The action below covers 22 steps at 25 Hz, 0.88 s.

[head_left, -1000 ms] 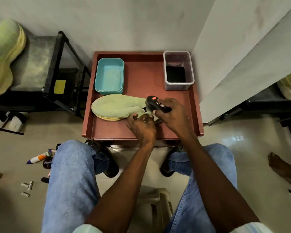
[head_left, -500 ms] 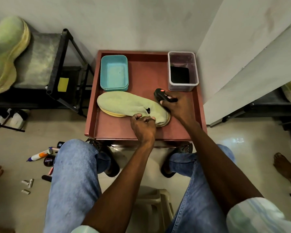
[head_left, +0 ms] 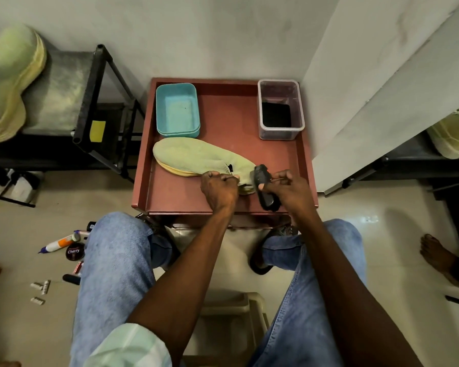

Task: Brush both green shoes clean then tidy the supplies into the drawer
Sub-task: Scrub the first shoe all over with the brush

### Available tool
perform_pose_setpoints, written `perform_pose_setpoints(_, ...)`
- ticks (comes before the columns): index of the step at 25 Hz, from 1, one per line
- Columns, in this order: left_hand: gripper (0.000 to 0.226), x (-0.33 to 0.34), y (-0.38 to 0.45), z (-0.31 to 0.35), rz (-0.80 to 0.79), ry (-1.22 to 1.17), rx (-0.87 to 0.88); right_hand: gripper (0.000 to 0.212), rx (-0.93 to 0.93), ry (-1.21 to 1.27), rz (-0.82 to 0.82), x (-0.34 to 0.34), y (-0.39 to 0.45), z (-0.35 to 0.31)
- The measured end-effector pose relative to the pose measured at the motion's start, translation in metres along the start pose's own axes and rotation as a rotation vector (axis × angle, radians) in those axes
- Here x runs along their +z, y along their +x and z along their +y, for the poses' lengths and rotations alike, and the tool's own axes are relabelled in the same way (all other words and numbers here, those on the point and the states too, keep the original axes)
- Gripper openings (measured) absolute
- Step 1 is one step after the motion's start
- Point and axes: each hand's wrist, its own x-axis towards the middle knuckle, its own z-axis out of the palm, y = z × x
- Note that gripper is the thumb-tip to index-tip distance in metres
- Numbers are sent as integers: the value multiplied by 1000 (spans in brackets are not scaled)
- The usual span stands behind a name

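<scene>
The green shoe (head_left: pixel 196 157) lies on its side on the red desk (head_left: pixel 223 200), toe to the left and heel toward the person, in front of the teal tub (head_left: pixel 177 109). The left hand (head_left: pixel 219 188) has its fingers curled over the shoe's collar near the heel, a closed grip that looks meant to pin the shoe down so it will not slide under the strokes. Just beside it, the right hand (head_left: pixel 289 190) is wrapped firmly round a black brush (head_left: pixel 264 186), whose far end sits against the heel of the shoe; I would say the heel is the part being scrubbed. Holding the shoe close to the brushed spot makes sense, since the soft fabric would buckle otherwise.

At the back right corner of the desk stands a clear container (head_left: pixel 280 109) with something dark inside, well apart from the work. A second green shoe (head_left: pixel 8 83) rests on the black rack (head_left: pixel 90 96) to the left, waiting or done, I cannot tell which. On the floor by the person's left knee lie scattered supplies: a white and orange tube (head_left: pixel 60 242), a round polish tin (head_left: pixel 74 251) and a few small pieces (head_left: pixel 40 287). These would need gathering before the tidying part, so the job looks about midway at best.
</scene>
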Motion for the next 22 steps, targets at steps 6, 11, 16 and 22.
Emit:
perform_pose_setpoints(6, 37, -7, -7, 12, -5, 45, 26, 27, -10, 53, 67, 16, -8, 0)
perform_pose_setpoints(11, 32, -2, 12, -12, -36, 64, 29, 20, 5, 209, 129, 11, -8, -6)
perform_pose_setpoints(16, 15, -36, 1, -11, -75, 131, 36, 26, -73, 111, -108, 34, -26, -4)
perform_pose_setpoints(22, 26, -100, -43, 3, -145, 261, 117, 54, -300, -614, 214, 60, 4, 3)
